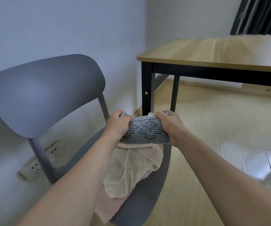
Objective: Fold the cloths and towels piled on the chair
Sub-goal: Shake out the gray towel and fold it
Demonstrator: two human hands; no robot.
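now | both hands (145, 126) pinching folded grey patterned cloth (145, 132) | soft towels (131, 170) crumpled below

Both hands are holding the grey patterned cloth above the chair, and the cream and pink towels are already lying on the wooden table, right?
Not quite. Both hands, left and right, do hold the grey patterned cloth, but the head view shows the cream towel and pink towel lying on the chair, not the wooden table.

Pink towel (103, 204) lies mostly hidden beneath cream towel (131, 173); curtain (259, 15) is cropped.
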